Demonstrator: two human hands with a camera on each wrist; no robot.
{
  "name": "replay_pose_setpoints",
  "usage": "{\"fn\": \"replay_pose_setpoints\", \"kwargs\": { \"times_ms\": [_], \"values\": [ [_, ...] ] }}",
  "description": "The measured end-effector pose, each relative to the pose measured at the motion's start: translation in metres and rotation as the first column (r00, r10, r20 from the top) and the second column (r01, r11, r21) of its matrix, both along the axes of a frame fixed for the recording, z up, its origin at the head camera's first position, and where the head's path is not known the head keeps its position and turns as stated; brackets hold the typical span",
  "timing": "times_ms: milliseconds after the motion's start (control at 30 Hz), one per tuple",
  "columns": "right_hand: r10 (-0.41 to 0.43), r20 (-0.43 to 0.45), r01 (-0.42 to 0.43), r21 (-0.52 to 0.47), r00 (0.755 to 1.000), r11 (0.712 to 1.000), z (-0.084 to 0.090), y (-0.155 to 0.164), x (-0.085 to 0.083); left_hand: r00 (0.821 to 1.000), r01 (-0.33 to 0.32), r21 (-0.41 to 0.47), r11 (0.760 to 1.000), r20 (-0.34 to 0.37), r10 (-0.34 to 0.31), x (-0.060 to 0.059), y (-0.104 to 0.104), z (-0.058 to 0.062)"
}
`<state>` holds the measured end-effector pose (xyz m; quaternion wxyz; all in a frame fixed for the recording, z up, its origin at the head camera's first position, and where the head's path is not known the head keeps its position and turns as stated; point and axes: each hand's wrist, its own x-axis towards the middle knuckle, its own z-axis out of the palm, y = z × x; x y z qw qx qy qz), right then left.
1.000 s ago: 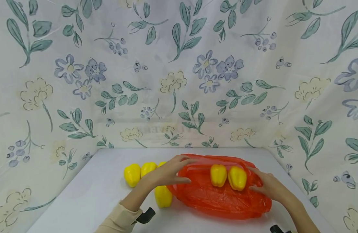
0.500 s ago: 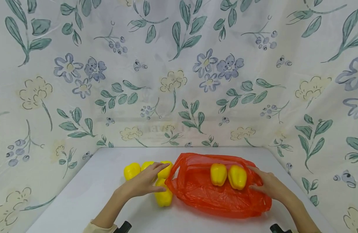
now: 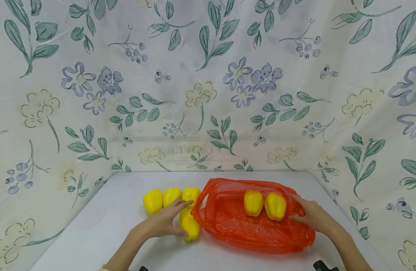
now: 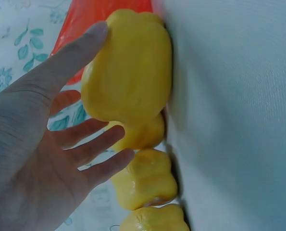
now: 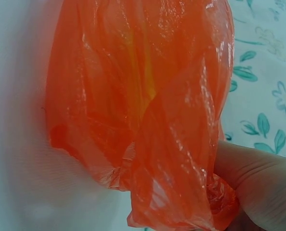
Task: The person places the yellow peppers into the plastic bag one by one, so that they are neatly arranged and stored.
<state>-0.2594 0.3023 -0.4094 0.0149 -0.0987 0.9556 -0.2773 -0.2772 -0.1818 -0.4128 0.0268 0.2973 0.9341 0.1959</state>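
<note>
Head view: the left hand (image 3: pixel 162 224) has come off the orange bag (image 3: pixel 252 226) and dropped back to the loose peppers on the table (image 3: pixel 102 226), and now it settles over the nearest yellow pepper (image 3: pixel 189 225), the one lying just beside the bag's mouth. Left wrist view shows the fingers spread wide, the thumb (image 4: pixel 68 57) laid along the pepper's side, the grip not yet closed around it. Three more peppers (image 3: pixel 171 196) sit in a row behind. The right hand (image 3: pixel 313 217) stays put, pinching the bag's bunched edge, with two peppers (image 3: pixel 264 204) already inside. Looks like the next pepper is about to be picked for bagging.
</note>
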Motion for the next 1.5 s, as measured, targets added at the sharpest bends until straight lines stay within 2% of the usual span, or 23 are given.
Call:
{"fn": "replay_pose_setpoints", "kwargs": {
  "times_ms": [100, 300, 700, 1067, 1500],
  "values": [
    [-0.003, 0.005, 0.003, -0.003, 1.0, 1.0, -0.0005, -0.0001, -0.0002, 1.0, 0.018, -0.003, 1.0, -0.012, -0.018, 0.0002, 0.0015, -0.0015],
    [-0.006, 0.01, 0.006, -0.011, 1.0, 1.0, -0.001, 0.0001, -0.0005, 0.999, 0.035, 0.004, 0.999, 0.01, -0.035, 0.0006, 0.0042, -0.0067],
    [-0.008, 0.003, 0.008, -0.012, 1.0, 1.0, 0.0005, 0.0012, -0.0006, 0.999, 0.015, 0.007, 1.0, 0.05, -0.016, -0.0003, 0.0045, -0.0075],
    [-0.008, 0.004, 0.008, -0.008, 1.0, 1.0, 0.0, 0.0016, -0.0014, 0.999, 0.016, 0.01, 1.0, 0.052, -0.016, 0.0024, 0.0045, -0.0073],
    [-0.006, -0.004, 0.006, -0.015, 1.0, 1.0, 0.0, 0.0009, 0.0003, 1.0, 0.018, 0.006, 1.0, 0.019, -0.018, 0.005, 0.0032, -0.0087]
  ]
}}
